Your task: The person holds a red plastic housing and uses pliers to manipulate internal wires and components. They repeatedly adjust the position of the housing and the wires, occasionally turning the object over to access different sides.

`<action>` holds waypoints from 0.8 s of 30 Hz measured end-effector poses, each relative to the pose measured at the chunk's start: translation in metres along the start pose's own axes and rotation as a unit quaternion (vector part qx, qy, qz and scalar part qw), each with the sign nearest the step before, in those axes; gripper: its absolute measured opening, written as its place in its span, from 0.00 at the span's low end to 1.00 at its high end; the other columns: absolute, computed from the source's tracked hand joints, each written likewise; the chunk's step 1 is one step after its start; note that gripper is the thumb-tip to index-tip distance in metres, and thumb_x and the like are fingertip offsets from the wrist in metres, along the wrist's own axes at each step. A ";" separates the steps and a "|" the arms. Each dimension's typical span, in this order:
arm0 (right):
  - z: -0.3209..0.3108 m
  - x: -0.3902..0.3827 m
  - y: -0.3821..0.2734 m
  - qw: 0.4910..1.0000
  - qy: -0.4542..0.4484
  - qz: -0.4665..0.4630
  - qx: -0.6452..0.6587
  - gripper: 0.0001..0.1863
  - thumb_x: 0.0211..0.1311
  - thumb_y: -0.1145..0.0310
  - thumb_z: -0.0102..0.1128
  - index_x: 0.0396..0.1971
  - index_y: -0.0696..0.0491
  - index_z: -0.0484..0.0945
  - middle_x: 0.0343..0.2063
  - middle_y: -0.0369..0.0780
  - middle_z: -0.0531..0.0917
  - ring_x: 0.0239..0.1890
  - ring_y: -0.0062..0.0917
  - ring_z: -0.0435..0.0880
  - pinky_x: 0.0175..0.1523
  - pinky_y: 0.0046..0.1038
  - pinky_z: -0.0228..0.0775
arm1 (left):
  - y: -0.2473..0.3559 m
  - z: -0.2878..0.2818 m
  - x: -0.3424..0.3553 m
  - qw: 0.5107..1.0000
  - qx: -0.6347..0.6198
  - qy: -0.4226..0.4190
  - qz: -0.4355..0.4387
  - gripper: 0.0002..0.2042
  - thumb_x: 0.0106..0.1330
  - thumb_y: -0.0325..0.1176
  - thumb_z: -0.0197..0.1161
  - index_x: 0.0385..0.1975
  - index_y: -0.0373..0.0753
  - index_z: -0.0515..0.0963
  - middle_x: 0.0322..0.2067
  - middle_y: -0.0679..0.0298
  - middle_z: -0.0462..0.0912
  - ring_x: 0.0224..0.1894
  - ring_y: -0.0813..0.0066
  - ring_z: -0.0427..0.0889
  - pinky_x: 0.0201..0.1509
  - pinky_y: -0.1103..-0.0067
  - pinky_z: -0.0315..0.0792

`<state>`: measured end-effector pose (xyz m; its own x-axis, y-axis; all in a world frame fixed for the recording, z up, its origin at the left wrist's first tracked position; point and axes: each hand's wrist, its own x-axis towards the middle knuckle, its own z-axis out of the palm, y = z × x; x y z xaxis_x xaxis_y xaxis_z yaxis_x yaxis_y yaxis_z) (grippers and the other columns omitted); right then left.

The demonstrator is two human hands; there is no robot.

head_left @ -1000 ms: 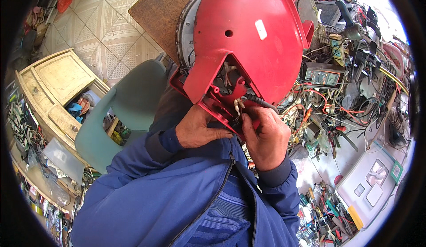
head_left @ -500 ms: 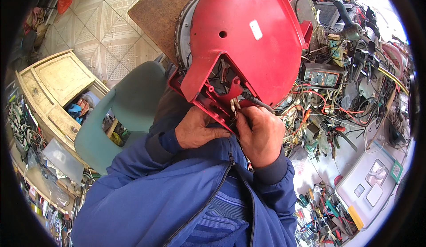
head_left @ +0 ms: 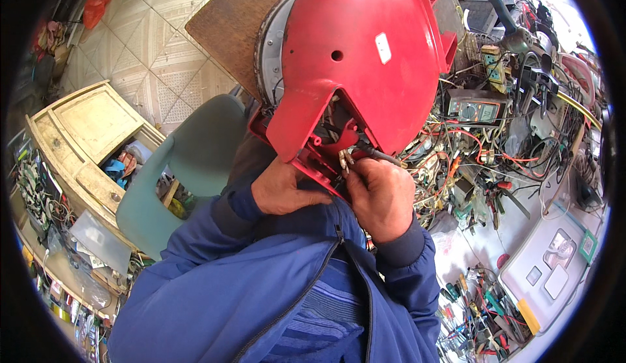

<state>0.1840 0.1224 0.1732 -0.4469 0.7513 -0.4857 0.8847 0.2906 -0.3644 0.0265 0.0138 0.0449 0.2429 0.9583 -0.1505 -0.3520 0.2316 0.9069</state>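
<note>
A large red dome-shaped housing (head_left: pixel 365 43) leans up against my lap, with a metal rim along its left side. In its near end is an opening where internal wires show. My left hand (head_left: pixel 280 187) grips the near left edge of the housing, its thumb along the outside and its fingers hidden beneath. Beside the opening, my right hand (head_left: pixel 381 197) is closed, thumb and fingers pinched at a small bundle of wires (head_left: pixel 345 158) with pale sleeved ends. A thick black cable (head_left: pixel 378 155) passes just above the right fingers. The fingertips themselves are partly hidden.
A brown board (head_left: pixel 225 27) lies behind the housing. On the right are a multimeter (head_left: pixel 479 111), tangled cables, a pile of hand tools (head_left: pixel 486 311) and a clear-lidded plastic box (head_left: pixel 544 275). A green chair (head_left: pixel 202 135) and yellow drawer cabinet (head_left: pixel 98 122) stand left.
The whole view has shifted slightly. Both hands keep nearly the same places on the housing and wires; the right fingers have moved only a little.
</note>
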 end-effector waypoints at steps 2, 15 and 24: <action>-0.001 0.000 -0.001 1.000 0.010 0.000 0.014 0.09 0.63 0.65 0.65 0.28 0.55 0.84 0.27 0.50 0.84 0.33 0.50 0.85 0.38 0.48 0.76 | 0.002 -0.002 0.003 1.000 0.008 0.011 0.001 0.22 0.59 0.34 0.82 0.53 0.38 0.85 0.55 0.60 0.83 0.60 0.63 0.80 0.67 0.66 0.72; -0.007 0.003 -0.002 1.000 0.009 -0.002 0.021 0.07 0.60 0.68 0.70 0.30 0.57 0.87 0.25 0.49 0.84 0.30 0.46 0.86 0.36 0.39 0.76 | 0.004 -0.009 0.011 0.995 0.057 0.034 0.068 0.26 0.57 0.36 0.83 0.55 0.38 0.83 0.51 0.60 0.86 0.54 0.64 0.84 0.62 0.66 0.76; -0.012 0.005 -0.003 0.996 -0.001 0.028 0.083 0.08 0.60 0.66 0.66 0.28 0.54 0.86 0.26 0.49 0.84 0.33 0.49 0.86 0.38 0.46 0.77 | 0.010 -0.014 0.020 0.989 0.093 0.057 0.099 0.28 0.55 0.35 0.85 0.56 0.37 0.82 0.49 0.61 0.87 0.52 0.68 0.86 0.58 0.69 0.78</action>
<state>0.1807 0.1320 0.1813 -0.3980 0.7628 -0.5097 0.8741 0.1467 -0.4630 0.0151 0.0375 0.0449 0.0783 0.9969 0.0043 -0.2070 0.0120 0.9783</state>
